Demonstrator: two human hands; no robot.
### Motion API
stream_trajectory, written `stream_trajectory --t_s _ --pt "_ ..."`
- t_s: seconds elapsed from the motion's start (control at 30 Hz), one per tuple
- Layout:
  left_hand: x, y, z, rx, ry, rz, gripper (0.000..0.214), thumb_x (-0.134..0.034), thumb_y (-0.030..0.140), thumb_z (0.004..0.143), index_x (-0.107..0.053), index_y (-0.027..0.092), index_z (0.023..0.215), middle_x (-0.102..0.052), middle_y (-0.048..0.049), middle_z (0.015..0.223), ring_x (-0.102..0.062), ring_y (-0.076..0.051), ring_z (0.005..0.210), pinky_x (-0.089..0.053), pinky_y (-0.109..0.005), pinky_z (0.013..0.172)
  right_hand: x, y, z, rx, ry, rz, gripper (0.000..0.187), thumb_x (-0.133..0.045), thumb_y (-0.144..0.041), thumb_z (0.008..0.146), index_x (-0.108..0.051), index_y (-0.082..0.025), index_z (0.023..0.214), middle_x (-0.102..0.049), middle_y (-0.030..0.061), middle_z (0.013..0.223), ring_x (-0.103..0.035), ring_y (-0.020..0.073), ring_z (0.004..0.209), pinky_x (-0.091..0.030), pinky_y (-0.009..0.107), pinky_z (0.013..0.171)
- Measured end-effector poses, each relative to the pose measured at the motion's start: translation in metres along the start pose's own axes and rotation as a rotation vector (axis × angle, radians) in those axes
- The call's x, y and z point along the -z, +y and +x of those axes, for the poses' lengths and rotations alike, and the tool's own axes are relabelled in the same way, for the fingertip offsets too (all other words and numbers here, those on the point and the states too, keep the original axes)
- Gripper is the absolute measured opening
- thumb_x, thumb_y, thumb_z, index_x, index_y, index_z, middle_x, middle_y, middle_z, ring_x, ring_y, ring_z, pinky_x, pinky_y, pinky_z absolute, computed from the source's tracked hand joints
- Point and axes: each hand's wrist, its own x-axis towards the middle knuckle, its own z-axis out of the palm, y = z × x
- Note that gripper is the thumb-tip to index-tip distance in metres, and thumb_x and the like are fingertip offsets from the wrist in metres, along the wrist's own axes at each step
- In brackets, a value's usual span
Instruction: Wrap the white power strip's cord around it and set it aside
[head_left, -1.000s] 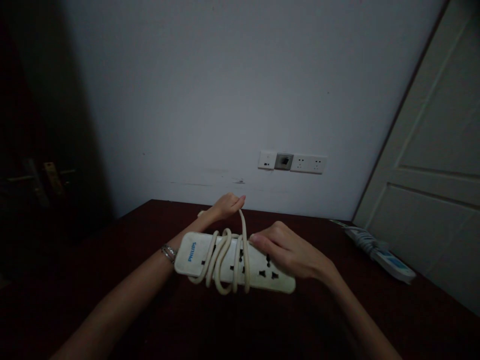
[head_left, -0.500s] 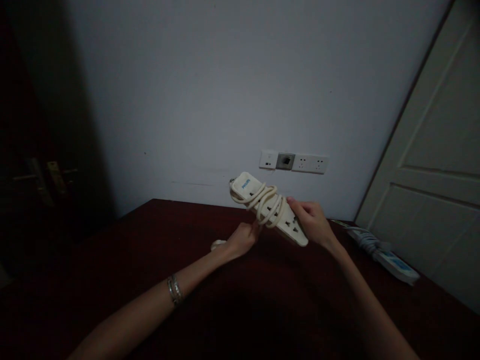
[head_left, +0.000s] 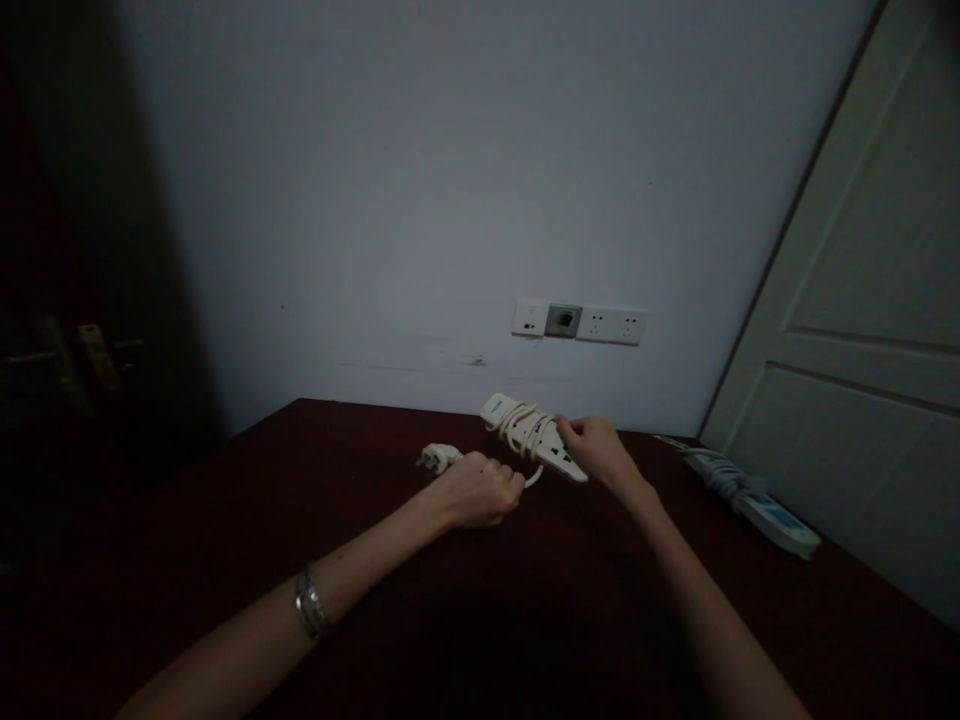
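Note:
A cream power strip point(head_left: 525, 432) with its own cord wound round its middle lies low over the dark red table point(head_left: 360, 580), near the far edge. My right hand point(head_left: 592, 450) grips the strip's near end, fingers closed on it. My left hand point(head_left: 480, 490) is a closed fist on the loose end of the cord, just left of the strip. The cord's plug point(head_left: 439, 457) rests on the table beyond my left hand. A bracelet sits on my left wrist.
A second power strip point(head_left: 757, 500) with a bundled cord and blue label lies at the table's right edge. Wall sockets point(head_left: 581, 322) sit on the pale wall behind. A white door point(head_left: 870, 330) stands at right; a dark door with a handle at left.
The strip has gone from near me, up and away, then down toward the far side of the table. My left hand moved from behind the strip to gripping the cord beside it.

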Motion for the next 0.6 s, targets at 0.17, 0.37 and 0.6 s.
stream_trajectory --t_s 0.17,0.37,0.6 --pt "0.037 -0.024 0.002 -0.152 0.095 -0.036 0.033 -0.042 0.037 0.082 -0.057 0.015 0.061 -0.061 -0.0057 0.055 -0.056 -0.016 0.051 -0.038 -0.028 0.048 -0.007 -0.026 -0.010 0.158 -0.193 -0.102 0.051 -0.032 -0.041 0.088 -0.063 -0.012 0.059 -0.059 0.0098 0.056 -0.046 0.0122 0.051 -0.031 0.025 0.053" --pt "0.075 -0.038 0.021 -0.114 0.023 -0.337 0.040 -0.036 0.036 0.086 -0.055 0.016 0.057 -0.051 -0.0005 0.045 -0.042 -0.009 0.041 -0.029 -0.023 0.044 -0.004 -0.066 -0.036 0.525 -0.470 0.118 0.029 -0.040 -0.026 0.084 -0.065 -0.012 0.082 -0.064 0.0093 0.082 -0.053 0.0150 0.074 -0.038 0.023 0.063" --pt "0.061 -0.053 0.018 0.084 -0.039 -1.110 0.043 -0.028 0.034 0.090 -0.050 0.014 0.059 -0.046 0.0019 0.050 -0.041 -0.007 0.047 -0.033 -0.020 0.047 0.021 -0.082 -0.051 0.578 -0.414 0.195 0.044 -0.032 -0.030 0.090 -0.052 -0.012 0.055 -0.050 0.0018 0.060 -0.039 0.0073 0.053 -0.032 0.022 0.053"
